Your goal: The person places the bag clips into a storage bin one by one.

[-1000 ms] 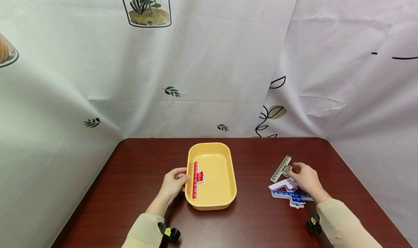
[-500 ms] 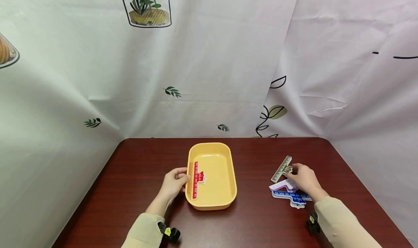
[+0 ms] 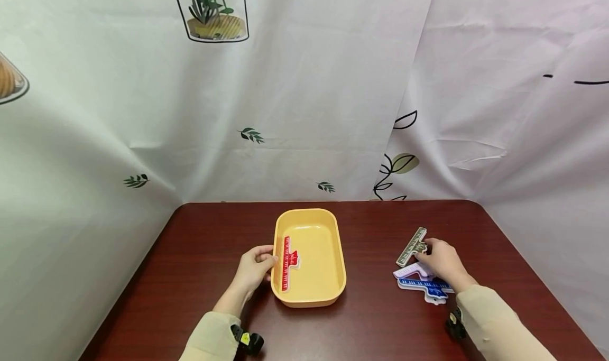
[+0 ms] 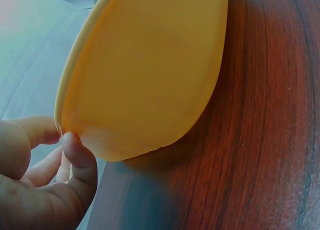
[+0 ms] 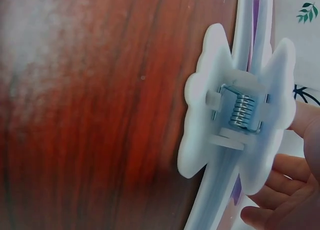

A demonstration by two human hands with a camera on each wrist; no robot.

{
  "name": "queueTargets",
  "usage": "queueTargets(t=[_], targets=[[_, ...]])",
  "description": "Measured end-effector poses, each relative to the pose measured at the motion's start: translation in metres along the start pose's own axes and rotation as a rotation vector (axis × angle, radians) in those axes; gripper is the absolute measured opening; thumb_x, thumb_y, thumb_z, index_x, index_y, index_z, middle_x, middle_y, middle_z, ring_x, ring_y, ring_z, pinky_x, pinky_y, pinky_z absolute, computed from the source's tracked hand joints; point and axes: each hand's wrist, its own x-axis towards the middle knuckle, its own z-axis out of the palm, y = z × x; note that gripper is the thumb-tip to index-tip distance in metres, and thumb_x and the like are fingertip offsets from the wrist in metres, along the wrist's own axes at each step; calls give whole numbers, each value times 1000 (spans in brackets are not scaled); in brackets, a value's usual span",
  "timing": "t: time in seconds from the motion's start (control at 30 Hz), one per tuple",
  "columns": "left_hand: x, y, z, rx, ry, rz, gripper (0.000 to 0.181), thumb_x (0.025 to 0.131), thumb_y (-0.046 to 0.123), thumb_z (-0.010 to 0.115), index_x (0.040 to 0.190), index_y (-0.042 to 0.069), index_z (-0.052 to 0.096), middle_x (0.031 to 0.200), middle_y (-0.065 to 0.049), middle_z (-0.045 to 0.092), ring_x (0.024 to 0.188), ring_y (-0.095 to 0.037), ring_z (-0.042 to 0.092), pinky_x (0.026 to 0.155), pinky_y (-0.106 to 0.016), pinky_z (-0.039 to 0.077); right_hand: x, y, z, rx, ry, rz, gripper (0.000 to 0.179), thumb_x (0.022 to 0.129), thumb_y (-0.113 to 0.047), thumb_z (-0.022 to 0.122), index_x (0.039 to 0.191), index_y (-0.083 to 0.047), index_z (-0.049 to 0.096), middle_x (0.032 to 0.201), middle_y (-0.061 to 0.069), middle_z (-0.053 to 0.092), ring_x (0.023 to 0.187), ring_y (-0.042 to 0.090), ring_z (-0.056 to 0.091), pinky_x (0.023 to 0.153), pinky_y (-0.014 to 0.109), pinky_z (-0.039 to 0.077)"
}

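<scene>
My left hand (image 3: 253,268) pinches the left rim of a yellow rectangular tray (image 3: 334,260), with the thumb inside the wall in the left wrist view. A red clip with a piano-key pattern (image 3: 286,266) lies in the tray along its left side. At the right, my right hand (image 3: 444,263) pinches the handle of a dark green piano-key clip (image 3: 412,248) between thumb and fingers. Nearer me are a pale purple clip (image 3: 410,270) and a blue clip (image 3: 418,284), close together. In the right wrist view a white clip back with a metal spring (image 5: 242,109) partly covers the hand.
The dark red-brown wooden table (image 3: 371,318) carries the tray and the clips. Behind it and at both sides hangs a pale printed cloth (image 3: 304,112). Each wrist bears a black camera, such as the left wrist camera (image 3: 247,340).
My right hand has edged slightly left around the handle of the dark green clip. My left hand and the tray keep their places.
</scene>
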Motion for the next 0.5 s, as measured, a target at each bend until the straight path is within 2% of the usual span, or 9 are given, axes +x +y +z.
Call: queueTargets(t=[0.23,0.5], targets=[[0,-1,0,2,-1,-3,41,83,1,62,122,-8,53,82,-7,61,60,-11,54,46,-25,47,3,-1,0,-19,-12,3,58,83,-24,65,122,16,49,112,36,57,94,42,57,85,57,47],[2,-2,0,13,11,-3,39,82,0,62,120,-6,56,80,-6,60,60,-12,54,47,-26,48,5,-3,0,-55,-19,22,58,82,-27,65,118,16,52,108,35,59,92,42,58,84,56,47]])
